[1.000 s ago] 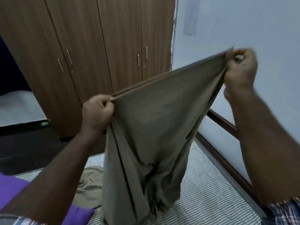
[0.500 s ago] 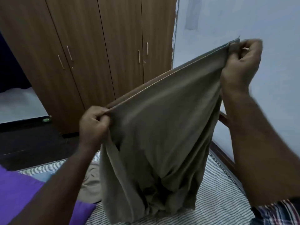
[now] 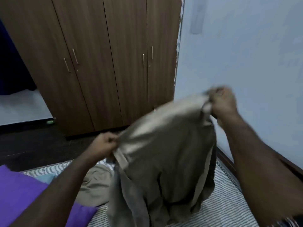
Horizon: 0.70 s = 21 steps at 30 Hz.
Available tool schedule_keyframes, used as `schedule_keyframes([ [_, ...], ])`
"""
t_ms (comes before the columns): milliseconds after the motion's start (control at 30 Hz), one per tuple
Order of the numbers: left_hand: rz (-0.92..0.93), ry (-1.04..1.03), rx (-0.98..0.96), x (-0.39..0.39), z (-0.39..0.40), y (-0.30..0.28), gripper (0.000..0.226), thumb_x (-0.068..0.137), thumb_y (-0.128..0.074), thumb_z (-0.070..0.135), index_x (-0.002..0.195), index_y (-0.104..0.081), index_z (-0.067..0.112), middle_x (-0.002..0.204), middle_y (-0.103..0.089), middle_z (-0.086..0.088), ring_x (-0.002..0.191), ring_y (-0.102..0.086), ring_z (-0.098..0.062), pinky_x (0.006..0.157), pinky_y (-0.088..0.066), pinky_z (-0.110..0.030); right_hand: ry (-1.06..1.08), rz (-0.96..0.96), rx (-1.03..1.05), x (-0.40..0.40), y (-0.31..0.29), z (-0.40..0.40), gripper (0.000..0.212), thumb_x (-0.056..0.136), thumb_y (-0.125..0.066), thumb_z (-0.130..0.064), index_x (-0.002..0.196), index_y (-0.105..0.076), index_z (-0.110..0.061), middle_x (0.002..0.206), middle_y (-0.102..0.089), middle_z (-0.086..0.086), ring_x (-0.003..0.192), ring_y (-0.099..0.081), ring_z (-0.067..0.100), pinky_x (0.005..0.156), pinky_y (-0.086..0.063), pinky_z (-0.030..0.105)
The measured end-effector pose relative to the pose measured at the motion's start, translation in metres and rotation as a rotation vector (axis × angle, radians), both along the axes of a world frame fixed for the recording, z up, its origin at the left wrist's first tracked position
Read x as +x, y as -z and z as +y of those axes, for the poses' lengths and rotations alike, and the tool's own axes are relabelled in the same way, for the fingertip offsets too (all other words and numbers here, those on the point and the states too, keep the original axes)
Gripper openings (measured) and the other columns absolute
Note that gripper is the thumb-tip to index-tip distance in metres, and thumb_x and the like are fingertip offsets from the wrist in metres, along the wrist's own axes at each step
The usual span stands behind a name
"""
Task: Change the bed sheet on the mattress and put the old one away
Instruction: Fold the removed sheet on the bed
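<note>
Holding a grey-brown bed sheet [image 3: 164, 145] in the air over the bed, both hands grip its upper edge. The left hand [image 3: 105, 145] is lower and nearer to the person, with the fingers curled around a bunched part of the edge. The right hand [image 3: 221, 104] is higher and closer to the wall [image 3: 246, 54], and it pinches the other end of the same edge (this hand is blurred, so the single fingers are hard to read). The two hands are well apart, and the edge between them bows upward as a rounded fold instead of a straight line. Below the hands the sheet hangs in loose folds, and its lower part rests in a heap on the striped mattress [image 3: 221, 202]. One more part of the same cloth lies flat on the mattress under the left forearm. A purple pillow [image 3: 24, 194] lies at the left side of the mattress, with something light blue showing just behind it. Beyond the bed is a dark floor [image 3: 32, 141], and on it stands a brown wooden wardrobe [image 3: 106, 63] with four doors and thin metal handles. A dark wooden bed frame [image 3: 227, 161] runs along the wall at the right side of the mattress.
</note>
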<state>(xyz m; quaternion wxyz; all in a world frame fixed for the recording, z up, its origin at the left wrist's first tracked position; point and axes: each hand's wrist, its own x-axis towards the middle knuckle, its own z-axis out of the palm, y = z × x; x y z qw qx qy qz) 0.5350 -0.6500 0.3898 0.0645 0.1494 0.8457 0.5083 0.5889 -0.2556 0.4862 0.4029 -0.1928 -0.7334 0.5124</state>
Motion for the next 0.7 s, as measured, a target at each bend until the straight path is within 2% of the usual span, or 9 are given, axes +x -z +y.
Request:
schedule_keyframes([
  [67,-0.164,0.009,-0.003,0.001,-0.023,0.020,0.024,0.084,-0.064,-0.012,0.093,-0.079,0.004,0.086,-0.076,-0.018,0.073,-0.069,-0.016,0.069,-0.056,-0.033,-0.188,-0.228,-0.159,0.012,0.042,0.010,0.017,0.095,-0.065,-0.029,0.081,-0.069,-0.021,0.081,-0.068,-0.008,0.083,-0.058,0.018,0.070,-0.049,0.036],
  [167,-0.251,0.057,0.135,0.002,-0.038,0.022,0.020,0.085,-0.067,-0.010,0.102,-0.073,-0.001,0.097,-0.075,-0.022,0.078,-0.070,-0.019,0.067,-0.058,-0.025,-0.246,-0.174,-0.203,0.019,0.047,0.023,0.014,0.098,-0.065,-0.028,0.086,-0.070,-0.021,0.090,-0.067,-0.006,0.090,-0.058,0.014,0.079,-0.045,0.034],
  [233,-0.313,0.057,0.264,-0.001,-0.040,0.021,0.026,0.083,-0.070,-0.003,0.108,-0.068,0.003,0.095,-0.072,-0.014,0.079,-0.068,-0.019,0.063,-0.056,-0.026,-0.215,-0.103,-0.223,0.016,0.038,0.023,0.015,0.098,-0.064,-0.027,0.085,-0.069,-0.021,0.087,-0.065,-0.005,0.086,-0.057,0.015,0.078,-0.045,0.037],
  [300,-0.388,-0.011,0.356,-0.004,-0.039,0.024,0.032,0.081,-0.072,0.007,0.112,-0.065,0.009,0.092,-0.068,-0.010,0.077,-0.065,-0.016,0.060,-0.050,-0.028,-0.178,-0.127,-0.248,0.012,0.041,0.018,0.018,0.099,-0.062,-0.024,0.083,-0.067,-0.021,0.090,-0.067,-0.002,0.087,-0.059,0.018,0.079,-0.049,0.040],
  [367,-0.458,-0.055,0.341,-0.002,-0.037,0.026,0.023,0.088,-0.069,0.015,0.109,-0.068,0.007,0.092,-0.071,-0.011,0.074,-0.068,-0.015,0.058,-0.051,-0.026,-0.107,-0.226,-0.235,0.009,0.058,0.012,0.018,0.099,-0.059,-0.020,0.083,-0.067,-0.020,0.092,-0.066,-0.003,0.090,-0.061,0.018,0.085,-0.051,0.039],
  [467,-0.564,-0.134,0.315,0.004,-0.029,0.031,0.023,0.097,-0.062,0.023,0.092,-0.073,0.005,0.079,-0.072,-0.011,0.059,-0.067,-0.013,0.052,-0.051,-0.022,0.017,-0.260,-0.174,0.010,0.078,0.004,0.014,0.097,-0.054,-0.015,0.104,-0.065,-0.020,0.109,-0.065,-0.002,0.105,-0.061,0.018,0.095,-0.047,0.032],
  [567,-0.508,-0.166,0.297,0.008,-0.017,0.035,0.024,0.096,-0.065,0.025,0.077,-0.072,0.012,0.077,-0.066,-0.012,0.057,-0.059,-0.015,0.055,-0.043,-0.023,0.041,-0.293,0.005,0.015,0.081,-0.013,0.024,0.100,-0.047,-0.016,0.117,-0.063,-0.017,0.113,-0.063,-0.002,0.106,-0.057,0.017,0.091,-0.041,0.028],
  [633,-0.378,-0.155,0.265,0.012,-0.002,0.031,0.025,0.094,-0.069,0.027,0.074,-0.073,0.013,0.076,-0.065,-0.014,0.061,-0.056,-0.018,0.056,-0.039,-0.026,-0.011,-0.326,0.136,0.015,0.076,-0.031,0.023,0.101,-0.051,-0.025,0.113,-0.067,-0.014,0.105,-0.065,-0.001,0.104,-0.060,0.019,0.085,-0.040,0.027],
  [700,-0.230,-0.140,0.231,0.021,0.019,0.022,0.023,0.094,-0.070,0.027,0.076,-0.074,0.013,0.073,-0.068,-0.007,0.066,-0.059,-0.017,0.058,-0.042,-0.027,-0.109,-0.323,0.229,0.017,0.067,-0.057,0.019,0.095,-0.063,-0.036,0.101,-0.071,-0.019,0.097,-0.069,-0.003,0.097,-0.064,0.018,0.081,-0.046,0.030],
])
